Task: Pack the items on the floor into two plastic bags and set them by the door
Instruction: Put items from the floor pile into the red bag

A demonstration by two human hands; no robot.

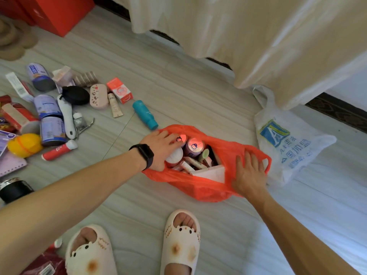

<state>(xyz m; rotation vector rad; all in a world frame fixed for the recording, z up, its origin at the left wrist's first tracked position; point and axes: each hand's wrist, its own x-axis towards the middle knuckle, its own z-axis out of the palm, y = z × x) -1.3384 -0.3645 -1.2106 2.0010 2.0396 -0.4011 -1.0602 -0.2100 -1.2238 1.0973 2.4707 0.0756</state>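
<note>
Floor (178, 80): orange bag (198, 187) full of cans (195, 145), tubes (195, 162).

left hand (161, 148) inside orange bag (198, 187) on cans | right hand (250, 173) flat on bag's rim | white bag (288, 147) beside

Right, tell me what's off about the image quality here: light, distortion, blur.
Head view: daylight washes out the floor at lower right, paling the white bag; light through the orange bag tints the can tops pink; wide-angle stretch bends the forearms and enlarges the slippers; corners go soft, the red boxes slightly blurred.
</note>
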